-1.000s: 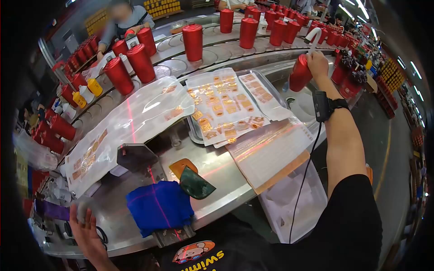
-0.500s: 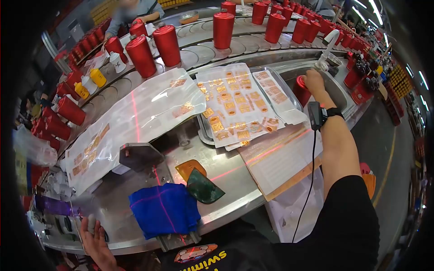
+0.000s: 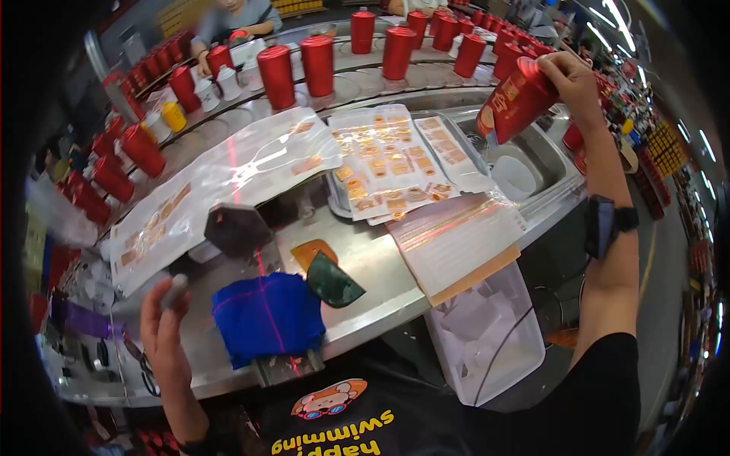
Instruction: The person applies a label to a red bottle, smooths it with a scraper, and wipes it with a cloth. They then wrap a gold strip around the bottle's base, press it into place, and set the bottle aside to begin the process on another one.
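My right hand grips a red bottle by its narrow top. The bottle hangs tilted above the sink, its base toward the lower left, with gold and white decals on its side. My left hand is raised at the lower left with nothing in it. Its fingers point up, slightly bent, and a pale cover sits on one fingertip. Nearest to that hand lies a folded blue cloth. A dark green scraper overlaps an orange one beside the cloth.
Printed decal sheets lie on a metal tray, left of the sink. A long glossy sheet covers the left bench. Red bottles stand on the conveyor behind. A white bin sits below the bench edge. Another person is across.
My right hand has lifted the red bottle up out of the sink and tilted it. My left hand has risen beside the blue cloth. Bottles on the conveyor have shifted.
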Motion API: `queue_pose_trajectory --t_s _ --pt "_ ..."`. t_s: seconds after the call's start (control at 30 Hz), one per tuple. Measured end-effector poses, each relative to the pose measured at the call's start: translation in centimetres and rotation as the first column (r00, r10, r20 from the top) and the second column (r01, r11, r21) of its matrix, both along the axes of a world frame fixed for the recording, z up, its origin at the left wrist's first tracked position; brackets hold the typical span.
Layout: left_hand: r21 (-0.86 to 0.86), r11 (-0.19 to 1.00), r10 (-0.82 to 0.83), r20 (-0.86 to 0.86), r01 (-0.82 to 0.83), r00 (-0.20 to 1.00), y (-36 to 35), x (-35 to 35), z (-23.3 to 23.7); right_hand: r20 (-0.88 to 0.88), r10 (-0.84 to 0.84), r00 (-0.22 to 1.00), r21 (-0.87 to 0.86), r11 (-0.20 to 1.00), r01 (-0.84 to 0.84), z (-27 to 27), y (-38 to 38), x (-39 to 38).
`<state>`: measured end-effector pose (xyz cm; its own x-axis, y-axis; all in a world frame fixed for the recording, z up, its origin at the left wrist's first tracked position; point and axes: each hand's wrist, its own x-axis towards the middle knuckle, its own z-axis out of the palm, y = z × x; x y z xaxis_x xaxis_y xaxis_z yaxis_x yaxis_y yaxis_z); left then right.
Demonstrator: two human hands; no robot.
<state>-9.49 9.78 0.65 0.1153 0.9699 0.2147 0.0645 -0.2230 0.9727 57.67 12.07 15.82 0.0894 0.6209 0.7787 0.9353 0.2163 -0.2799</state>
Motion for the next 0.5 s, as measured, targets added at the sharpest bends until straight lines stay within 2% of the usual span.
queue_pose_trajectory --t_s 0.03,0.1,0.17,0.2,0.3,0.33,0.37,0.4,0.43,0.47,0.5 --pt "-0.001 0.999 -0.052 -0.027 0.052 0.998 0.3 1.2 0.6 -0.079 0.037 0.996 -0.064 0.997 -0.042 0.9 -0.7 -2.2" --pt "0.067 0.98 -0.187 -0.004 0.187 0.982 0.8 3.8 1.4 -0.273 0.234 0.933 -0.112 0.956 -0.272 1.5 -0.9 -6.1" --pt "0.093 0.942 -0.324 0.001 0.322 0.946 1.4 5.7 2.1 -0.382 0.293 0.876 -0.158 0.914 -0.374 1.0 -0.5 -9.5" --pt "0.082 0.928 -0.361 -0.036 0.363 0.932 1.7 6.5 2.7 -0.481 0.368 0.796 -0.157 0.857 -0.491 0.4 -0.1 -11.6" --pt "-0.019 0.893 -0.449 -0.047 0.449 0.892 2.1 8.1 3.8 -0.597 0.551 0.584 -0.077 0.685 -0.724 -2.3 1.5 -20.0" --pt "-0.013 0.877 -0.481 -0.018 0.481 0.877 2.4 8.4 3.7 -0.553 0.622 0.554 -0.051 0.639 -0.768 -3.2 2.1 -23.0" --pt "-0.003 0.858 -0.513 0.009 0.513 0.858 2.7 8.6 3.1 -0.597 0.633 0.493 -0.111 0.543 -0.832 -4.0 2.8 -25.2" --pt "0.043 0.837 -0.546 0.097 0.545 0.832 2.9 8.9 1.9 -0.607 0.646 0.463 -0.109 0.509 -0.854 -4.8 3.1 -28.3" --pt "0.09 0.815 -0.578 0.182 0.572 0.795 3.3 9.1 1.4 -0.699 0.608 0.376 -0.1 0.437 -0.894 -5.7 3.7 -30.8" --pt "0.03 0.808 -0.585 0.16 0.589 0.795 2.8 8.7 1.5 -0.692 0.606 0.392 -0.159 0.403 -0.902 -6.5 4.3 -33.2" --pt "0.085 0.854 -0.52 0.105 0.513 0.848 2.7 8.4 0.4 -0.758 0.522 0.391 -0.211 0.37 -0.905 -7.3 4.7 -35.2"
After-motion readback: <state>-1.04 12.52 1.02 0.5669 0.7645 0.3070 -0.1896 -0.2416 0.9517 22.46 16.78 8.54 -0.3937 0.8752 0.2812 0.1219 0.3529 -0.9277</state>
